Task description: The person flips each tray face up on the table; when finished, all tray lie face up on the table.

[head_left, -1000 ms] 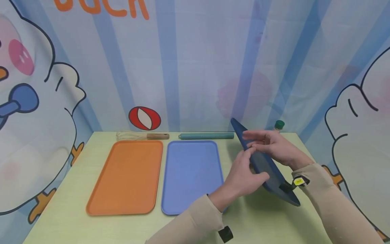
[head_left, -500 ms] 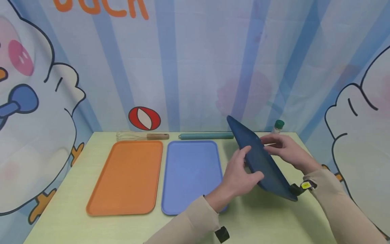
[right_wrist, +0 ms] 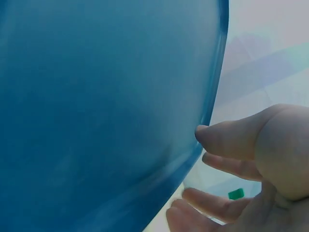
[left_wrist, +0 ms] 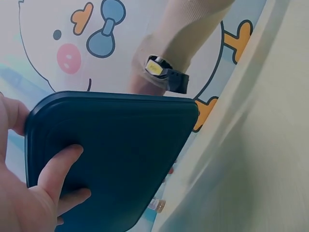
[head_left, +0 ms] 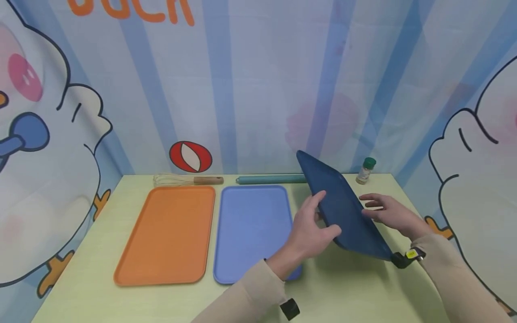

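A dark blue tray [head_left: 343,208] is held tilted above the right part of the table. My left hand [head_left: 308,226] grips its left edge, thumb on the upper face; in the left wrist view, fingers [left_wrist: 60,171] of that hand spread against the tray's underside [left_wrist: 120,145]. By the opposite edge is my right hand [head_left: 393,215], fingers loosely bent. In the right wrist view its thumb [right_wrist: 227,137] meets the tray's rim [right_wrist: 212,96], while the other fingers are outside the edge; whether the thumb presses on it I cannot tell.
An orange tray [head_left: 165,235] and a lighter blue tray [head_left: 254,229] lie flat side by side. Along the back edge are a whisk [head_left: 208,180] and a teal rod [head_left: 270,179]. A small green-capped bottle [head_left: 365,172] stands at the back right, before a printed curtain [head_left: 258,89].
The dark blue tray has turned so more of its upper face shows. My right hand has moved right and down along its edge, uncovering the bottle; my left hand has shifted slightly left.
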The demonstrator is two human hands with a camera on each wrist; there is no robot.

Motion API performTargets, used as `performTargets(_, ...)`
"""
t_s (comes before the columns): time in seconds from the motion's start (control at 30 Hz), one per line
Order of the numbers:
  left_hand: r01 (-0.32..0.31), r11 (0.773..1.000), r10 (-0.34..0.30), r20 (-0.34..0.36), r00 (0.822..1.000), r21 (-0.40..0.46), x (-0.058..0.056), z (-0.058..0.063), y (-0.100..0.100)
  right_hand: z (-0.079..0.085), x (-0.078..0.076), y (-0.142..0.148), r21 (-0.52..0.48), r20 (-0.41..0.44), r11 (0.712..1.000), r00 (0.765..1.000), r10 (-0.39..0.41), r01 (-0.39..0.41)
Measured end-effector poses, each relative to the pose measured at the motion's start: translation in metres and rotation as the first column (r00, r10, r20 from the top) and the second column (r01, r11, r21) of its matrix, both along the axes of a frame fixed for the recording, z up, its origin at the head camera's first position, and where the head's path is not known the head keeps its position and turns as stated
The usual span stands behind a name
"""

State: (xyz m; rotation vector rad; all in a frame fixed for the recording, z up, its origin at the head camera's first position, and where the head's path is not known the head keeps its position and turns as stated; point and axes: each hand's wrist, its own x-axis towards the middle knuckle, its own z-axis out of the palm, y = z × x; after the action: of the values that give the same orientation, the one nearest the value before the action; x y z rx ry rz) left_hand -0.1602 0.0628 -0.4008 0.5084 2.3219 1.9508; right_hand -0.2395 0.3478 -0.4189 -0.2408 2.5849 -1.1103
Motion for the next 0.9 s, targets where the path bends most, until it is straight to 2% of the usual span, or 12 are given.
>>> performTargets(0.2,-0.019,1.0,0.02,0.018,1.0,-0.009,-0.001,-0.002,-0.003,-0.015,0.005,0.007,-0.113,0.102,0.994,0.995,0.013,-0.001)
performTargets(0.33,-0.04,0.999,0.04,0.016,0.999,-0.02,-0.002,-0.003,-0.004,-0.02,0.005,0.01,-0.19,0.13,0.982,0.991,0.018,0.007)
performTargets(0.47,-0.044,0.999,0.044,0.005,0.999,-0.012,-0.004,-0.004,-0.007,-0.022,0.004,0.012,-0.222,0.139,0.975,0.99,0.011,0.02)
performTargets(0.67,-0.021,1.0,0.021,0.019,1.0,0.0,-0.007,-0.006,-0.012,-0.022,0.005,0.016,-0.205,0.11,0.979,0.994,0.014,0.008)
performTargets(0.9,0.001,1.0,0.001,0.056,0.998,-0.031,-0.01,-0.008,-0.016,-0.018,0.008,0.022,-0.181,0.036,0.983,0.999,0.024,-0.017)
